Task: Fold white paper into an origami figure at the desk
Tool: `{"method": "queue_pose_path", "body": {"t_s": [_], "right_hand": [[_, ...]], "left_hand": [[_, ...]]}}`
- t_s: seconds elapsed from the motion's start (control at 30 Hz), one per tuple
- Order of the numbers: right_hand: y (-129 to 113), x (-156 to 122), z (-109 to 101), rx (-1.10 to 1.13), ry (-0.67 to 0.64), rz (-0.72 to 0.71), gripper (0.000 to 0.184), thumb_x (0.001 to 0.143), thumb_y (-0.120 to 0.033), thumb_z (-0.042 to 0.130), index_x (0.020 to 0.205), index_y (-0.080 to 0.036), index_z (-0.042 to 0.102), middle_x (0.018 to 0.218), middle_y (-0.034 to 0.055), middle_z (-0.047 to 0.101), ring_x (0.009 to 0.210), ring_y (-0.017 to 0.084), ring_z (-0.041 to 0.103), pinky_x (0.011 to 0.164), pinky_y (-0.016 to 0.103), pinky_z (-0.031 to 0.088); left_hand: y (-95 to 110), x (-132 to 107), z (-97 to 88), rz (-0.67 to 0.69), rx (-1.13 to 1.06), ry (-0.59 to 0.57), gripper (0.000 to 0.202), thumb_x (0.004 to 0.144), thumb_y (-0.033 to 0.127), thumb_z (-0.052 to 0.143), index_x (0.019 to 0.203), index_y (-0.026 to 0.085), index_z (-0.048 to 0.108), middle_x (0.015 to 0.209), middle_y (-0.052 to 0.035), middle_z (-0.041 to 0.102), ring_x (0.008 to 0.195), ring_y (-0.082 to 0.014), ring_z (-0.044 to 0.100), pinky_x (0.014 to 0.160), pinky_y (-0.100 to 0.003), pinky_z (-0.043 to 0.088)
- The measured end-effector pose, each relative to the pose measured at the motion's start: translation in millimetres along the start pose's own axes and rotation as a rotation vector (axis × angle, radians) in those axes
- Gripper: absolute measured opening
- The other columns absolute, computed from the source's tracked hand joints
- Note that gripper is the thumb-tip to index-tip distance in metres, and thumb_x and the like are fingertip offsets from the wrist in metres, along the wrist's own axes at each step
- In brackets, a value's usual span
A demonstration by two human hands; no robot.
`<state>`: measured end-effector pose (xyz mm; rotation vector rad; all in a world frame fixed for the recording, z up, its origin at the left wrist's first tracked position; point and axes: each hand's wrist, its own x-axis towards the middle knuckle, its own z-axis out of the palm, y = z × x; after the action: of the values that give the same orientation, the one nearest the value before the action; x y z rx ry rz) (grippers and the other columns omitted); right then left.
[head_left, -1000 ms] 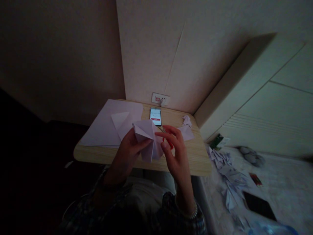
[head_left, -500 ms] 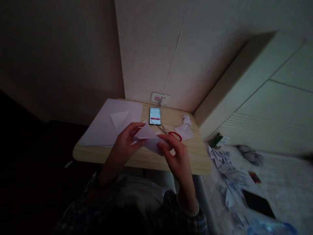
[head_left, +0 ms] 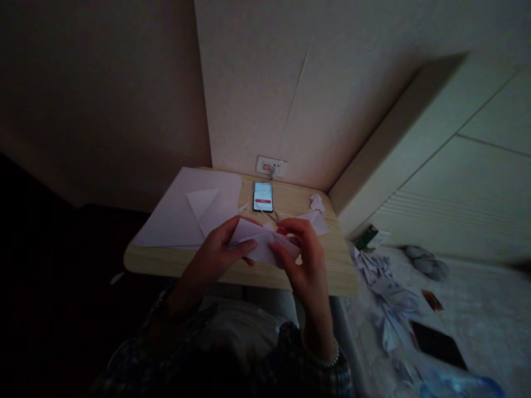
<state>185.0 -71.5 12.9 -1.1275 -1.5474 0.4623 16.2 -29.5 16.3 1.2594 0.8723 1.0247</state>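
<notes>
A folded white paper piece (head_left: 265, 246) is held between both hands above the near half of a small wooden table (head_left: 332, 271). My left hand (head_left: 215, 254) pinches its left end with thumb and fingers. My right hand (head_left: 302, 254) grips its right end, fingers curled over the top edge. Red-handled scissors lie on the table just behind the hands, mostly hidden by them.
White sheets (head_left: 186, 210) and a folded triangle (head_left: 203, 200) cover the table's left part. A lit phone (head_left: 263, 197) lies below a wall socket (head_left: 271, 166). Small paper scraps (head_left: 317, 203) sit at the right corner. Several folded papers (head_left: 385, 293) and a dark phone (head_left: 437, 344) lie on the bed.
The paper was opened out and held upright a second ago; it is now flattened into a narrow folded shape, lowered nearer the table, with both hands closed on its ends.
</notes>
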Motion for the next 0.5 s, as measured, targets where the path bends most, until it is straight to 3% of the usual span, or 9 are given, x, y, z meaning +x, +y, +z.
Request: {"method": "queue_pose_path", "body": {"t_s": [0.13,0.3,0.4,0.5], "right_hand": [[1.6,-0.5,-1.5,-0.027,0.060,0.003,0.013,0.087,-0.017,0.066,0.095,-0.027,0.064,0.112,0.0028,0.063,0.108,0.020,0.058,0.081,0.033,0.050],[6.9,1.8,-1.9,0.016,0.137,0.012,0.010,0.088,-0.019,0.064,0.094,-0.027,0.062,0.113,0.0040,0.063,0.107,0.021,0.058,0.080,0.035,0.050],[8.6,2.8,-2.3,-0.026,0.127,-0.030,0.009,0.088,-0.017,0.064,0.086,-0.026,0.063,0.108,0.0035,0.064,0.106,0.021,0.059,0.087,0.038,0.048],[7.9,2.3,-3.0,-0.083,0.124,-0.064,0.011,0.087,-0.016,0.066,0.082,-0.026,0.065,0.108,0.0029,0.064,0.106,0.022,0.059,0.088,0.039,0.048]], "left_hand": [[-1.1,0.0,0.9,0.073,0.021,0.111,0.027,0.070,0.027,0.074,0.092,0.018,0.062,0.079,0.0022,0.068,0.067,-0.0148,0.065,0.049,-0.021,0.057],[-9.4,-0.8,-1.3,0.155,0.008,0.180,0.030,0.074,0.024,0.071,0.101,0.020,0.059,0.090,0.0001,0.073,0.062,-0.0138,0.068,0.063,-0.028,0.062],[-13.6,-1.0,-2.2,0.229,-0.023,0.136,0.042,0.081,0.025,0.068,0.121,0.024,0.056,0.104,-0.0043,0.074,0.082,-0.0208,0.073,0.072,-0.033,0.063],[-15.0,-1.0,-3.1,0.294,-0.005,0.089,0.063,0.084,0.027,0.070,0.141,0.028,0.045,0.120,-0.0090,0.071,0.109,-0.0284,0.068,0.088,-0.043,0.060]]}}
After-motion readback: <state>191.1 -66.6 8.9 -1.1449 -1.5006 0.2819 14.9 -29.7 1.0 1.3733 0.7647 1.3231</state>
